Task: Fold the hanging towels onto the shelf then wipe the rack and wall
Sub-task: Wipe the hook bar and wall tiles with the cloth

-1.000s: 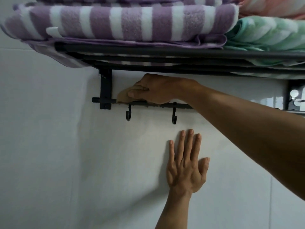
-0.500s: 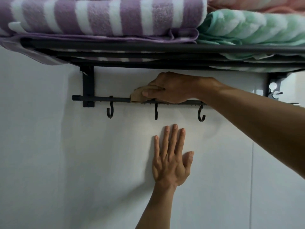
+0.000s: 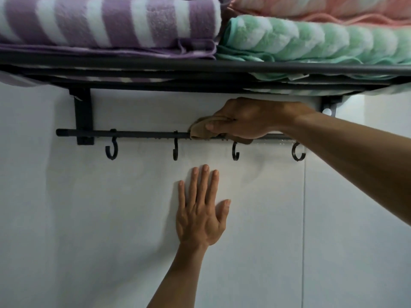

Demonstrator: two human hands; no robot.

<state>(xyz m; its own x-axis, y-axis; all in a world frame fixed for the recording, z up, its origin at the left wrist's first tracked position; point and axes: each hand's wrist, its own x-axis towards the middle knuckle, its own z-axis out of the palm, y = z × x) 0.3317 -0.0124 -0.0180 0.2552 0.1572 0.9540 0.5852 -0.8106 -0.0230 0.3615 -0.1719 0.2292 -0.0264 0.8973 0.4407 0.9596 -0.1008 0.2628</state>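
A black wall rack (image 3: 200, 67) carries folded towels: a purple-and-white striped towel (image 3: 106, 21) on the left, a green-and-white towel (image 3: 311, 41) on the right, a pink towel (image 3: 311, 5) on top of the green one. Under the shelf runs a thin black rail (image 3: 138, 134) with several hooks (image 3: 111, 151). My right hand (image 3: 246, 118) grips a tan cloth (image 3: 200, 127) wrapped around the rail, between the second and third hooks. My left hand (image 3: 200, 207) lies flat on the white wall (image 3: 89, 218) below the rail, fingers straight and pointing up.
A black bracket (image 3: 83, 116) fixes the rack to the wall at the left; a second bracket (image 3: 329, 105) shows behind my right forearm. A vertical tile joint (image 3: 304, 218) runs down the wall on the right. Water drops sit on the rail near the right hook.
My right hand has slid the cloth to the right along the rail, uncovering more hooks on the left. My left hand stays flat on the wall.
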